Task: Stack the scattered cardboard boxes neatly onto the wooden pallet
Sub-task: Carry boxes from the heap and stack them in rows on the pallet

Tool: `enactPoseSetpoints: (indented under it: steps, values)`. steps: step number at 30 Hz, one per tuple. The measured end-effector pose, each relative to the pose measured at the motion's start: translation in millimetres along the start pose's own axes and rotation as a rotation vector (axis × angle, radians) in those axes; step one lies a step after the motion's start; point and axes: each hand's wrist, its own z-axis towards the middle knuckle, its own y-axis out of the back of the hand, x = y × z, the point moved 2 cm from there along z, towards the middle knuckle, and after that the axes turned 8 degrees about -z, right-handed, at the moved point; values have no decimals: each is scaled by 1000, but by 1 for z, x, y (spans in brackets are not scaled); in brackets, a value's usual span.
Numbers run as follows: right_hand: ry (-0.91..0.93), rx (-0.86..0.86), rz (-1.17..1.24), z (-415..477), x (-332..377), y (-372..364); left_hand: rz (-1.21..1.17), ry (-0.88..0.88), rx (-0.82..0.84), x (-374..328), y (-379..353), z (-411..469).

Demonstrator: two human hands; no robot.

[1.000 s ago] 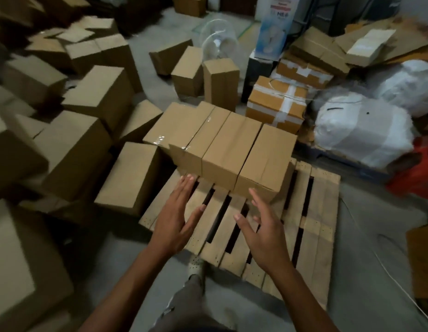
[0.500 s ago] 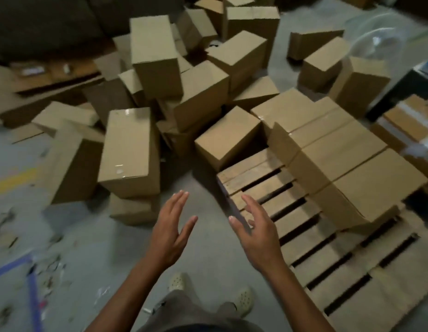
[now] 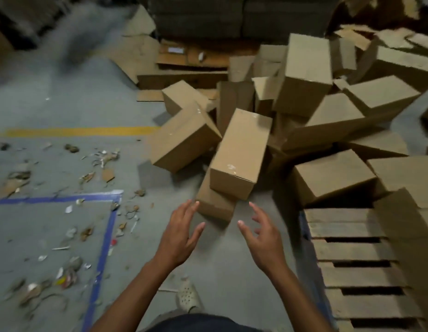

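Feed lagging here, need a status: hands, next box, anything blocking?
Both hands open, empty: left hand, right hand. Long box just ahead, tilted on a lower box, not gripped. Pallet to the right, near slats bare. Nothing between hands and box.

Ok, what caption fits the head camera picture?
The left hand and right hand reach, open, for a long cardboard box near the wooden pallet.

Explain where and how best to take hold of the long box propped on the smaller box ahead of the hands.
Probably by its two long side faces, one hand each, coming from the near end. The long box points away from the person, its narrow end facing the left hand and right hand. It leans on the smaller box, so lift upward.
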Motion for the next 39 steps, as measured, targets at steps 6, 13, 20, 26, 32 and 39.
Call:
enactPoseSetpoints:
  steps: [6,13,20,26,32,39]
  values:
    - [39,95,31,64,74,-77,32,132,-63,86,74,38]
    - [32,136,1,174,121,-136,-18,193,-93,146,127,137]
    - [-128,165,182,310,144,-188,-159,296,-202,194,176,268]
    - [-351,183,277,414,156,-219,-427,516,-307,237,223,375]
    - [-551,152,374,505,166,-252,-403,526,-219,284,254,488]
    - [-765,35,405,610,166,-307,-401,486,-15,352,244,648]
